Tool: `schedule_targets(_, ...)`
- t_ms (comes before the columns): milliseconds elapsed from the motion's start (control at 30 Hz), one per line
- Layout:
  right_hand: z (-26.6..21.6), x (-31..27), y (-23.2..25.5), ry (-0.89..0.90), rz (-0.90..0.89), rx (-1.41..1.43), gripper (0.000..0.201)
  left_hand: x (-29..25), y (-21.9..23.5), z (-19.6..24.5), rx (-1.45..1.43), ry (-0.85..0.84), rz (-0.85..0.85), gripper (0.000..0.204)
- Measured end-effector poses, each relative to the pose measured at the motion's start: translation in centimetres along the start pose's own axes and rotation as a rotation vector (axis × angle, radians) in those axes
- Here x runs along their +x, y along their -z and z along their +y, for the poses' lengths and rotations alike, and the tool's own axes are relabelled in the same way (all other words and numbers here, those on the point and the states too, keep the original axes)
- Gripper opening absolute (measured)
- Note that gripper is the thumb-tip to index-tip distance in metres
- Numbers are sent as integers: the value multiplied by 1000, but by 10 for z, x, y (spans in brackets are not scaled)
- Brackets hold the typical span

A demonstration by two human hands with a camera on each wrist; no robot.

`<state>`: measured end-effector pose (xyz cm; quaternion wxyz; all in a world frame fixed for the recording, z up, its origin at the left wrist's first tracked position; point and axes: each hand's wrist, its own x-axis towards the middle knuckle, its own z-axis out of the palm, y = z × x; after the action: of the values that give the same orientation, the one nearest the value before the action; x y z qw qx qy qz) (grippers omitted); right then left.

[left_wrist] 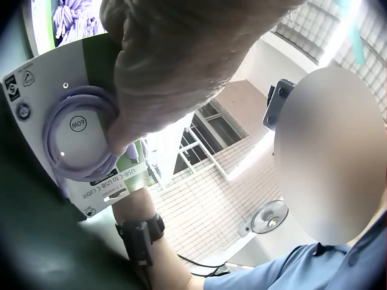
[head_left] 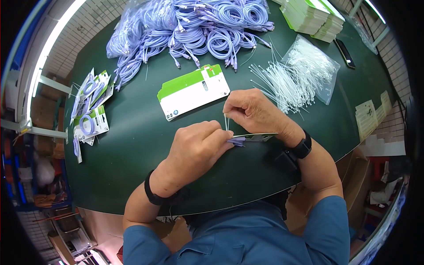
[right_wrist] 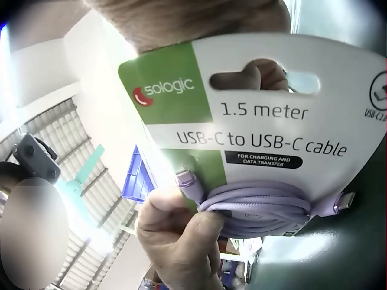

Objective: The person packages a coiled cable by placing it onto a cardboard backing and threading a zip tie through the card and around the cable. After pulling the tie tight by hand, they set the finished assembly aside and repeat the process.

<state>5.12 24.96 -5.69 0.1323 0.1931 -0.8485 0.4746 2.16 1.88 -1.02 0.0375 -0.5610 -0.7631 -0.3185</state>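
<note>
My left hand (head_left: 194,143) pinches a printed card (right_wrist: 260,115) together with a coiled lilac USB-C cable (right_wrist: 260,202) lying against its front. In the right wrist view, the left thumb presses on the coil and both cable plugs stick out at its sides. A thin white cable tie (head_left: 227,123) rises from the card's edge at the left fingertips. My right hand (head_left: 254,110) pinches the upper end of the tie between thumb and finger. The card's back (left_wrist: 36,78) shows in the left wrist view, where purple loops pass around it.
Beyond the hands lies a stack of flat green-and-white cards (head_left: 194,95). A heap of lilac cables (head_left: 194,31) covers the far side. Loose white cable ties (head_left: 282,84) spill from a plastic bag (head_left: 324,79) at right, near a phone (head_left: 344,53). Carded cables (head_left: 90,123) lie left.
</note>
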Motion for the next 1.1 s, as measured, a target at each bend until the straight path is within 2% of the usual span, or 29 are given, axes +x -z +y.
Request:
schedule_targets(33,2,-1,-1,21,-7,-14,6,-1,-2,-1,45,-62,17,26)
schedule_targets(200,4,-3,-3,46,-69,-83,6,-4,-6,-4,151,-121,43,27)
schedule_targets(300,1,0,4,-151,-32,38,3,-2,-4,-5,156,-53,90,26)
schedule_targets(333,4,1,9,-141,-39,22,3,-1,-1,-6,158,-57,110,26)
schedule_targets(433,21,3,23,-501,346,528,10,2,11,-7,-40,187,244,22)
schedule_targets(467,24,2,26,-489,332,520,10,2,11,-11,-33,189,263,22)
schedule_targets(567,28,-6,30,-346,371,999,23,-1,2,-33,-798,544,545,22)
schedule_targets(600,19,-5,25,-339,357,993,23,-2,0,-40,-796,539,562,22)
schedule_targets(667,-6,-2,7,-352,255,851,34,-5,-6,-50,-988,563,587,23)
schedule_targets(767,-28,-3,-24,-312,190,684,34,-10,-14,-51,-1117,592,585,25)
schedule_targets(833,-33,-4,-27,-298,163,601,34,-9,-21,-46,-1167,608,542,27)
schedule_targets(933,-35,-3,-20,-336,154,445,36,-3,-26,-35,-1044,565,598,35)
schedule_targets(1000,-35,-3,-17,-349,142,471,37,2,-23,-28,-974,543,620,38)
schedule_targets(1100,-33,-6,-16,-375,123,536,39,11,-16,-22,-188,382,803,49)
